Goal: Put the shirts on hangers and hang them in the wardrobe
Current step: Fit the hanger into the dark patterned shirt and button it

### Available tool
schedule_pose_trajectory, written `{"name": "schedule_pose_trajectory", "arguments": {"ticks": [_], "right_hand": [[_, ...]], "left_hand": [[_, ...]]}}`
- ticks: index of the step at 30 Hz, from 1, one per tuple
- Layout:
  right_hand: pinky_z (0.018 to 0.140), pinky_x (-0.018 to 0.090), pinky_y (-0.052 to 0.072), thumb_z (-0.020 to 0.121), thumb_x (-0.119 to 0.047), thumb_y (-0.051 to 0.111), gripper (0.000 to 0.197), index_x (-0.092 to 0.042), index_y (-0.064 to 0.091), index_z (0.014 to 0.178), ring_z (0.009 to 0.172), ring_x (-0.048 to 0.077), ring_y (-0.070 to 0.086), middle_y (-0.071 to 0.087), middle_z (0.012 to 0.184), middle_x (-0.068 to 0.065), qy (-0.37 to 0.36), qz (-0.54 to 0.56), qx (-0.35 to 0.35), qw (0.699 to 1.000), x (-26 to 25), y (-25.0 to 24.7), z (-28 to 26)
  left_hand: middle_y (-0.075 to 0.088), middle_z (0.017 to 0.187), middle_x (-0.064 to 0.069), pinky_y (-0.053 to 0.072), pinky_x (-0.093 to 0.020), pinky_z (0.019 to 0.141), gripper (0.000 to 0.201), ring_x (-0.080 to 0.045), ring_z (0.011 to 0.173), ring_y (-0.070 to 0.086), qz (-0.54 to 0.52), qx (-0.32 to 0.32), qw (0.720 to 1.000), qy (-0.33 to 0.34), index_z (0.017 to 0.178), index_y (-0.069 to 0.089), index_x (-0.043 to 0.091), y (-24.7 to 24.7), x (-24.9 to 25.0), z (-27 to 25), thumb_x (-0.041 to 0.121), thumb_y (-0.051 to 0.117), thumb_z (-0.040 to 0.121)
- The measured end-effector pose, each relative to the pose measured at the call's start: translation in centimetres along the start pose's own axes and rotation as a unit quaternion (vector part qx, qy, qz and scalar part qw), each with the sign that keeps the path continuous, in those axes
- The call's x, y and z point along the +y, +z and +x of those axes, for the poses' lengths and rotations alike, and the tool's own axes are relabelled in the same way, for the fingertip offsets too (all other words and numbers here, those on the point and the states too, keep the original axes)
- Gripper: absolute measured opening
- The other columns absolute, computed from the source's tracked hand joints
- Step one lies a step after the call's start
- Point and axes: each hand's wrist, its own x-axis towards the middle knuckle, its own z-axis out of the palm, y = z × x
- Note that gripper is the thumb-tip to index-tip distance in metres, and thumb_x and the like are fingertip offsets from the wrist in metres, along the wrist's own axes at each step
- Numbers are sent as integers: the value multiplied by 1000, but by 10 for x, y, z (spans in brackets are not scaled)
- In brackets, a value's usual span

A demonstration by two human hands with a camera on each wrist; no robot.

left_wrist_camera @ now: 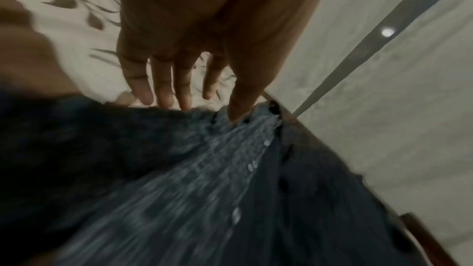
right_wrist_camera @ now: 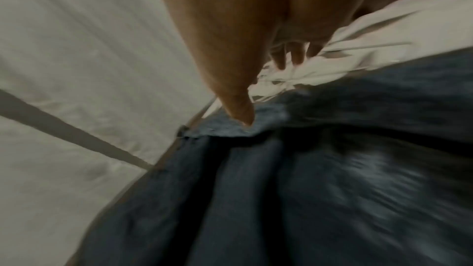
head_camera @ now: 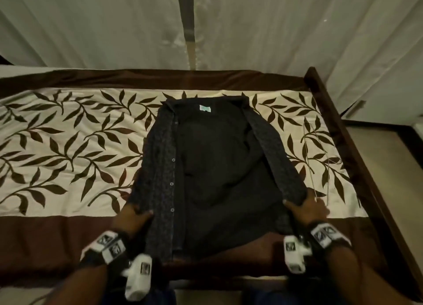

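Closest to my head camera are the two wrist-mounted cameras, and just beyond them my left hand (head_camera: 135,215) and my right hand (head_camera: 306,207), each pinching a lower front corner of the dark shirt (head_camera: 219,167). Through the left wrist view I see the left hand (left_wrist_camera: 194,52) with its thumb pressed onto the patterned front panel of the shirt (left_wrist_camera: 204,179) and its fingers (left_wrist_camera: 163,88) reaching down past the cloth edge, so that grip is a pinch on the fabric. Through the right wrist view, the right hand (right_wrist_camera: 243,37) does the same, thumb on top of the shirt (right_wrist_camera: 320,179) and fingers tucked behind the edge, though the picture is smeared. I see the shirt lying open on the bed (head_camera: 68,144), inside face up, collar at the far side with a pale label, the button strip running along the left panel, and the hem at the near brown band of the cover. A thin wire hanger (head_camera: 317,158) lies on the leaf-print cover just right of the shirt, its near end close beside my right hand. On the left of the shirt the cover runs wide and flat; on the right the dark wooden bed frame (head_camera: 338,126) stands near the hanger, and pale curtains (head_camera: 91,25) hang behind the far edge
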Motion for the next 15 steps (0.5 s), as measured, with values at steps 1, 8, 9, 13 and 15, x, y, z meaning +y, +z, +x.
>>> {"name": "schedule_pose_trajectory", "arguments": {"ticks": [1, 8, 9, 13, 15], "right_hand": [[111, 55, 36, 76, -67, 69, 102, -15, 25, 152, 133, 46, 39, 37, 149, 24, 36, -19, -3, 999, 20, 11, -8], [89, 40, 52, 86, -25, 72, 37, -6, 66, 118, 97, 35, 65, 71, 105, 19, -20, 55, -10, 998, 25, -20, -36], [84, 37, 52, 87, -22, 70, 29, -5, 70, 111, 91, 33, 64, 71, 98, 17, -18, 50, 4, 999, 23, -40, -38], [83, 35, 46, 88, -16, 68, 19, -6, 74, 102, 90, 31, 60, 66, 90, 15, -29, 105, 108, 988, 8, -114, -48], [84, 32, 47, 86, -14, 70, 18, -8, 74, 102, 97, 31, 63, 69, 96, 14, -77, 170, 120, 975, -9, -125, -57]], "left_hand": [[69, 112, -15, 53, -41, 87, 53, -28, 94, 66, 32, -17, 999, -7, 112, 61, 9, 15, -14, -6, 49, 77, 80], [59, 130, -13, 48, -36, 98, 46, -30, 118, 60, 266, 22, 960, 86, 135, 47, 16, 31, -17, -23, 31, 55, 93], [62, 126, -12, 48, -35, 95, 34, -28, 114, 61, 274, 34, 957, 92, 126, 54, 15, 15, -14, -26, 27, 53, 94], [65, 109, -11, 52, -41, 84, 30, -30, 98, 62, 287, 154, 942, 84, 111, 61, 17, -54, -7, -32, 29, 63, 84], [59, 119, -15, 49, -46, 86, 53, -35, 107, 56, 350, 207, 910, 81, 126, 56, 19, -57, 2, -45, 38, 71, 79]]}}
